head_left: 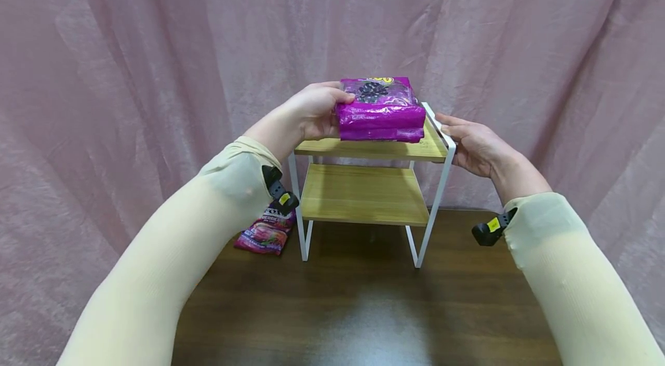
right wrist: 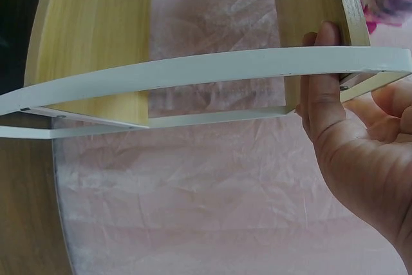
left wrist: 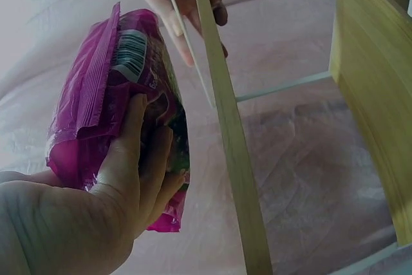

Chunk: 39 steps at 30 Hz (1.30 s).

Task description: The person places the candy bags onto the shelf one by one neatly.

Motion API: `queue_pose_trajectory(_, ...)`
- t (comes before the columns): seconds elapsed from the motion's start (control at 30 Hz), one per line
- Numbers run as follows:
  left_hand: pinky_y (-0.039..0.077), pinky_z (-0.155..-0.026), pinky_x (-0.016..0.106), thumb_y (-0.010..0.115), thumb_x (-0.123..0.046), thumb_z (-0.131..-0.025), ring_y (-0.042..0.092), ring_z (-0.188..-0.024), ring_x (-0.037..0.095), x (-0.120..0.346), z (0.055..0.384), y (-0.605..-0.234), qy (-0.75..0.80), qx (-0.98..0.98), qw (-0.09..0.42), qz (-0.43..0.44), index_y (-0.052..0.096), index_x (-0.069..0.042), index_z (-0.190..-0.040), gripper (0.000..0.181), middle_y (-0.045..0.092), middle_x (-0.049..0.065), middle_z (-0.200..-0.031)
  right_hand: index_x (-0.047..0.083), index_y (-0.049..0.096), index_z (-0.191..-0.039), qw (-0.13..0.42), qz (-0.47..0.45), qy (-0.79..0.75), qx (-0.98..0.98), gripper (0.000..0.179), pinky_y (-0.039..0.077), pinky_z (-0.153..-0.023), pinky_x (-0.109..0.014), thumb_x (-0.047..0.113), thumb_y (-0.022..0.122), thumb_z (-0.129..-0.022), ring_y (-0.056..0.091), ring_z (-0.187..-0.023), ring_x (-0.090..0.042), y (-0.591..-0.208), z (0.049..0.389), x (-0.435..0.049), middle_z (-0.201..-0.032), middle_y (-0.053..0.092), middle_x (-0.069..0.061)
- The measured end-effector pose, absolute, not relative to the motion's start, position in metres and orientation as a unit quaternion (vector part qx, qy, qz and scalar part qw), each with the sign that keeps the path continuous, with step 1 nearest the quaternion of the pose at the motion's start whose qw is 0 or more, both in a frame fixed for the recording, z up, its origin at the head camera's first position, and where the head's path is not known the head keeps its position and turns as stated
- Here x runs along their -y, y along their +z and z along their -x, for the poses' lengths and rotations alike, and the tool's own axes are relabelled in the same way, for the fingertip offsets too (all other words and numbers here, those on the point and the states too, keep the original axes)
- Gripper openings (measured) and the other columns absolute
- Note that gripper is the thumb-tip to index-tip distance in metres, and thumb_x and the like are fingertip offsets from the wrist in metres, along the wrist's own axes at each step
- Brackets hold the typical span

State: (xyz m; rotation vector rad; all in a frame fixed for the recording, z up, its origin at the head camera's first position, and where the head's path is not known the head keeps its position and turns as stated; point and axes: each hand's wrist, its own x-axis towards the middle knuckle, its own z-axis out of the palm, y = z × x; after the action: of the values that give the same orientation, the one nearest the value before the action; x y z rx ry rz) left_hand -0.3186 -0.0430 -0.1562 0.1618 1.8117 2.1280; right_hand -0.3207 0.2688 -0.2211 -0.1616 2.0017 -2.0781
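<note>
My left hand (head_left: 316, 111) grips a shiny purple bag (head_left: 381, 116) with dark berries pictured on it. The left wrist view shows the barcode side of this bag (left wrist: 96, 88), with a gap between it and the top board (left wrist: 225, 120). Below it stands a small two-tier shelf (head_left: 363, 149) with wooden boards and a white metal frame. At the shelf's upper right edge, my right hand (head_left: 480, 146) holds the frame and board. In the right wrist view its fingers (right wrist: 322, 94) reach beneath the top board, inside the white bar.
Another berry bag (head_left: 265, 233), pink and purple, lies on the dark wooden surface (head_left: 363, 308) left of the shelf, partly hidden by my left arm. A lower board (head_left: 363, 195) spans the frame. Behind everything hangs a pink curtain (head_left: 260, 19).
</note>
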Motion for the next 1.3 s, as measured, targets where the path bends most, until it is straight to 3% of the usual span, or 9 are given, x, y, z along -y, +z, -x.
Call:
queue_pose_trajectory(0.13, 0.061, -0.080, 0.041, 0.047, -0.011, -0.109, 0.067, -0.096, 0.026, 0.029, 0.322, -0.157, 0.745, -0.641, 0.178, -0.055, 0.038, -0.015, -0.154, 0.047, 0.059, 0.019, -0.128, 0.023, 0.013, -0.166, 0.125, 0.055, -0.719, -0.682, 0.059, 0.059, -0.082, -0.028, 0.022, 0.038, -0.112, 0.071, -0.089, -0.009, -0.221, 0.321, -0.268, -0.112, 0.068, 0.001)
queue_pose_trajectory(0.4, 0.057, -0.091, 0.047, 0.047, -0.011, -0.109, 0.066, -0.108, 0.030, 0.013, 0.328, -0.160, 0.745, -0.638, 0.189, -0.041, 0.044, -0.014, -0.148, 0.039, 0.061, 0.019, -0.128, 0.020, 0.015, -0.166, 0.116, 0.054, -0.713, -0.690, 0.062, 0.059, -0.086, -0.031, 0.023, 0.043, -0.111, 0.070, -0.096, -0.011, -0.223, 0.322, -0.266, -0.116, 0.067, -0.002)
queue_pose_trajectory(0.67, 0.059, -0.086, 0.046, 0.049, -0.009, -0.107, 0.069, -0.103, 0.029, 0.000, 0.334, -0.161, 0.757, -0.623, 0.195, -0.016, 0.049, -0.014, -0.139, 0.032, 0.065, 0.018, -0.120, 0.023, 0.015, -0.166, 0.117, 0.044, -0.731, -0.671, 0.062, 0.059, -0.086, -0.034, 0.018, 0.042, -0.111, 0.072, -0.090, -0.013, -0.225, 0.325, -0.267, -0.114, 0.067, -0.005)
queue_pose_trajectory(0.8, 0.058, -0.090, 0.045, 0.049, -0.008, -0.107, 0.068, -0.106, 0.029, -0.005, 0.334, -0.163, 0.759, -0.619, 0.199, -0.017, 0.049, -0.013, -0.138, 0.031, 0.065, 0.017, -0.121, 0.020, 0.025, -0.164, 0.116, 0.046, -0.743, -0.658, 0.055, 0.060, -0.083, -0.034, 0.017, 0.041, -0.111, 0.073, -0.088, -0.014, -0.227, 0.326, -0.268, -0.110, 0.070, -0.005)
queue_pose_trajectory(0.97, 0.057, -0.092, 0.046, 0.049, -0.007, -0.107, 0.067, -0.108, 0.029, -0.009, 0.334, -0.166, 0.760, -0.620, 0.196, -0.022, 0.048, -0.012, -0.138, 0.031, 0.063, 0.017, -0.123, 0.014, 0.041, -0.148, 0.110, 0.050, -0.752, -0.648, 0.038, 0.060, -0.081, -0.033, 0.018, 0.044, -0.111, 0.073, -0.085, -0.015, -0.229, 0.325, -0.267, -0.103, 0.072, -0.005)
queue_pose_trajectory(1.07, 0.057, -0.092, 0.046, 0.049, -0.007, -0.107, 0.067, -0.107, 0.029, -0.009, 0.335, -0.167, 0.758, -0.623, 0.192, -0.016, 0.049, -0.011, -0.137, 0.030, 0.064, 0.017, -0.122, 0.015, 0.038, -0.152, 0.114, 0.053, -0.755, -0.644, 0.042, 0.060, -0.081, -0.033, 0.017, 0.044, -0.111, 0.074, -0.087, -0.015, -0.229, 0.325, -0.267, -0.105, 0.073, -0.005)
queue_pose_trajectory(1.2, 0.059, -0.087, 0.045, 0.050, -0.009, -0.107, 0.069, -0.100, 0.028, -0.009, 0.337, -0.168, 0.752, -0.630, 0.192, 0.003, 0.050, -0.012, -0.133, 0.027, 0.066, 0.017, -0.119, 0.019, 0.021, -0.165, 0.123, 0.053, -0.754, -0.643, 0.056, 0.060, -0.084, -0.034, 0.016, 0.038, -0.112, 0.074, -0.092, -0.016, -0.227, 0.324, -0.268, -0.112, 0.072, -0.004)
queue_pose_trajectory(1.3, 0.060, -0.084, 0.043, 0.050, -0.009, -0.107, 0.070, -0.096, 0.027, -0.009, 0.339, -0.168, 0.749, -0.633, 0.198, 0.013, 0.049, -0.013, -0.133, 0.026, 0.067, 0.016, -0.117, 0.023, 0.016, -0.166, 0.126, 0.044, -0.757, -0.640, 0.060, 0.060, -0.086, -0.035, 0.018, 0.040, -0.112, 0.073, -0.095, -0.017, -0.226, 0.323, -0.269, -0.117, 0.070, -0.005)
